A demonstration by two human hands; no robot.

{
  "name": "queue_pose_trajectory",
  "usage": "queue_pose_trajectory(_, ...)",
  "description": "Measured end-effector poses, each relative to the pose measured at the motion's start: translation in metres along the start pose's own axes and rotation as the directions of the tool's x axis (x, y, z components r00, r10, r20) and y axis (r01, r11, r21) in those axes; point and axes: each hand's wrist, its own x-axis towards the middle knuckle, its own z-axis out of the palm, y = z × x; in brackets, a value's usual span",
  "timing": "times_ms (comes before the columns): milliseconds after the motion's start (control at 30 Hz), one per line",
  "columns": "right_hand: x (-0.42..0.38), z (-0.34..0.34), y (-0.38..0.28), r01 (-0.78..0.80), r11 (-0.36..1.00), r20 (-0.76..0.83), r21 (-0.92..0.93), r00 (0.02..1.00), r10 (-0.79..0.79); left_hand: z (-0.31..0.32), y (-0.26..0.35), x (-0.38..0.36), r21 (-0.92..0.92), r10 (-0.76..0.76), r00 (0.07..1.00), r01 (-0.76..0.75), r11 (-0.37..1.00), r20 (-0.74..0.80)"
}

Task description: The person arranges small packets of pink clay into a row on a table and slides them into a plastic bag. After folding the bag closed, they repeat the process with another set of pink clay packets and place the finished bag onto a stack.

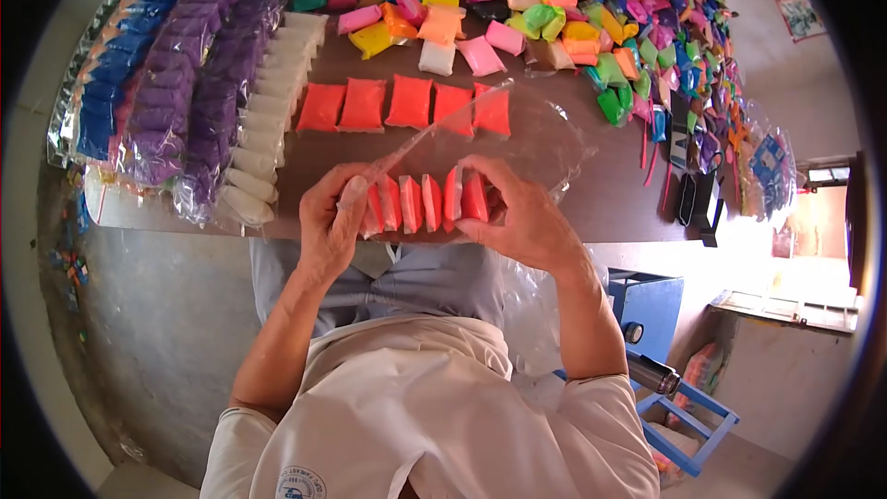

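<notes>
Several red packets (410, 203) stand on edge in a row near the table's front edge, with a clear plastic bag (545, 143) around and above them. At the row's left end, my left hand (333, 212) is closed on the bag's edge, thumb up. My right hand (517, 212) grips the packets at the right end between thumb and fingers. Behind the bag, more red packets (409, 102) lie flat in a row, the rightmost partly seen through the plastic.
Long bags of blue (115, 83), purple (166, 92) and white packets (277, 83) line the table's left side. A heap of many-coloured packets (554, 0) covers the back and right. A blue stool (647, 305) and a flask (652, 373) stand at the lower right.
</notes>
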Motion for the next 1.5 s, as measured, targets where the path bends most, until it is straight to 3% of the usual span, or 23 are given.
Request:
queue_pose_trajectory(100, -0.002, -0.001, 0.001, -0.025, 0.999, 0.012, -0.022, 1.0, 0.026, -0.001, -0.002, -0.001, 0.007, -0.017, 1.0, 0.017, 1.0, 0.012)
queue_pose_trajectory(167, -0.003, 0.002, 0.002, 0.093, 0.994, -0.067, -0.061, 0.993, -0.097, -0.001, -0.001, -0.001, 0.022, 0.002, 1.0, -0.002, 1.0, 0.008)
queue_pose_trajectory(300, -0.003, 0.0, -0.005, 0.103, 0.987, -0.039, -0.12, 0.993, -0.109, 0.0, 0.0, 0.0, 0.044, 0.008, 1.0, -0.008, 0.999, 0.002)
queue_pose_trajectory(367, -0.005, 0.003, -0.005, 0.167, 0.953, -0.042, -0.253, 0.982, -0.183, 0.0, 0.0, 0.001, 0.057, 0.03, 1.0, -0.03, 0.998, 0.001)
queue_pose_trajectory(800, -0.015, -0.023, -0.021, 0.136, 0.977, -0.029, -0.166, 0.989, -0.142, 0.0, 0.001, 0.0, 0.033, -0.001, 1.0, 0.0, 0.999, 0.011)
queue_pose_trajectory(867, -0.026, -0.039, -0.025, 0.322, 0.945, -0.104, -0.049, 0.94, -0.326, -0.001, 0.0, 0.0, 0.019, -0.02, 1.0, 0.02, 1.0, 0.005)
queue_pose_trajectory(933, -0.033, -0.062, -0.025, 0.504, 0.85, -0.342, -0.156, 0.779, -0.525, -0.001, 0.001, -0.001, 0.002, -0.009, 1.0, 0.009, 1.0, 0.015)
queue_pose_trajectory(1000, -0.035, -0.076, -0.028, 0.42, 0.905, -0.675, -0.064, 0.65, -0.349, -0.002, 0.002, -0.001, 0.001, -0.024, 1.0, 0.024, 1.0, 0.02)
queue_pose_trajectory(1067, -0.012, -0.099, -0.031, 0.179, 0.984, -0.73, -0.012, 0.671, -0.131, -0.002, 0.003, 0.0, -0.004, -0.034, 0.999, 0.034, 0.999, 0.025)
queue_pose_trajectory(1133, 0.028, -0.112, 0.001, 0.116, 0.992, -0.61, 0.045, 0.789, -0.065, -0.002, 0.003, -0.001, 0.025, -0.057, 0.998, 0.057, 0.998, 0.023)
queue_pose_trajectory(1200, 0.062, -0.111, 0.047, 0.065, 0.997, -0.346, -0.033, 0.935, -0.072, -0.003, -0.001, -0.002, 0.035, -0.042, 0.999, 0.042, 0.999, 0.015)
queue_pose_trajectory(1267, 0.081, -0.098, 0.062, 0.148, 0.984, -0.124, -0.102, 0.979, -0.16, -0.003, -0.001, -0.001, 0.047, -0.028, 1.0, 0.028, 0.999, -0.003)
queue_pose_trajectory(1300, 0.085, -0.092, 0.067, 0.151, 0.983, -0.119, -0.102, 0.979, -0.163, -0.002, 0.001, -0.001, 0.036, -0.042, 0.999, 0.042, 0.998, -0.002)
queue_pose_trajectory(1333, 0.087, -0.088, 0.07, 0.389, 0.888, -0.053, -0.246, 0.909, -0.413, -0.001, 0.002, -0.001, 0.026, -0.056, 0.998, 0.056, 0.998, 0.001)
queue_pose_trajectory(1367, 0.091, -0.086, 0.072, 0.598, 0.713, 0.047, -0.365, 0.777, -0.628, 0.0, 0.001, 0.0, 0.026, -0.055, 0.998, 0.055, 0.998, -0.005)
queue_pose_trajectory(1433, 0.095, -0.08, 0.069, 0.558, 0.717, 0.051, -0.417, 0.802, -0.595, 0.001, -0.004, 0.001, 0.04, 0.053, 0.998, -0.052, 0.998, -0.025)
queue_pose_trajectory(1500, 0.1, -0.078, 0.073, 0.514, 0.719, 0.049, -0.468, 0.827, -0.56, 0.0, -0.002, 0.0, 0.04, 0.026, 1.0, -0.025, 0.999, -0.016)
